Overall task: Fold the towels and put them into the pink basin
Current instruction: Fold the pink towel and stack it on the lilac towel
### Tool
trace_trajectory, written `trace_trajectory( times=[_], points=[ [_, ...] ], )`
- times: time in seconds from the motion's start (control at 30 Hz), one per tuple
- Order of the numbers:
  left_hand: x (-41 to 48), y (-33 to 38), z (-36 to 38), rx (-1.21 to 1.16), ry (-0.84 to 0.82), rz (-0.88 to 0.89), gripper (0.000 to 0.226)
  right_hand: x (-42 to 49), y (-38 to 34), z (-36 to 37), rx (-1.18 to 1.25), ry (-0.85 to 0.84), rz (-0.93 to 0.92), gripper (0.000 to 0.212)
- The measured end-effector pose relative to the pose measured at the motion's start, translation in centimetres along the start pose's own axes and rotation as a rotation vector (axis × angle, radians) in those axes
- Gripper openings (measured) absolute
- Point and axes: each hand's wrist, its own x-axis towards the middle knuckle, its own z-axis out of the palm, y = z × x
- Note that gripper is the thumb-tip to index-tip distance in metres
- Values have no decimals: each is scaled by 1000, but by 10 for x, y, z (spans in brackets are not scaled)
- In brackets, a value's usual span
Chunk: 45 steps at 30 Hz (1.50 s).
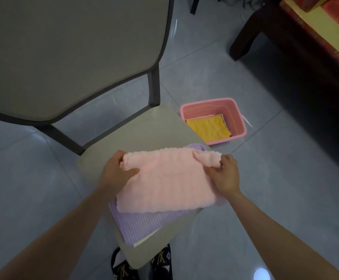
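A pale pink ribbed towel [164, 178] lies on the beige chair seat [144, 130], on top of a purple towel [144, 223]. My left hand [115, 171] grips the pink towel's far left corner. My right hand [226, 174] pinches its far right corner, which is bunched up. A white towel edge [144, 240] shows under the purple one. The pink basin [235, 114] stands on the floor to the right beyond the chair, holding a folded yellow towel [209, 127].
The chair's backrest [63, 53] rises at the upper left. A dark wooden furniture leg [245, 41] and a red-and-yellow cushioned edge [326, 33] sit at the upper right. My slippered feet [142, 265] are under the seat's near edge on the grey tiled floor.
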Motion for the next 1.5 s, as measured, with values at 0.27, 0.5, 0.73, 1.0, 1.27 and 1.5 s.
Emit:
trace_trajectory(
  times=[0.27, 0.5, 0.73, 1.0, 1.27, 1.5],
  points=[
    [-74, 9, -6, -236, 158, 37, 27, -7, -4, -20, -99, 40, -303, 37],
    [-112, -11, 6, -353, 252, -102, 26, -18, -22, -29, 52, -57, -250, 36],
    [-96, -40, 19, -239, 475, -286, 47, -7, -17, 9, -162, -215, -59, 88],
    [-89, -53, 34, -434, 239, -556, 61, 12, -13, 23, -28, -286, 232, 91],
    [-92, -37, 5, -856, -187, -498, 43, 16, -31, -16, 318, -568, 465, 53],
    [-93, 15, 5, -777, 72, -344, 55, 11, -55, -72, 480, -500, 271, 39]
  ],
)
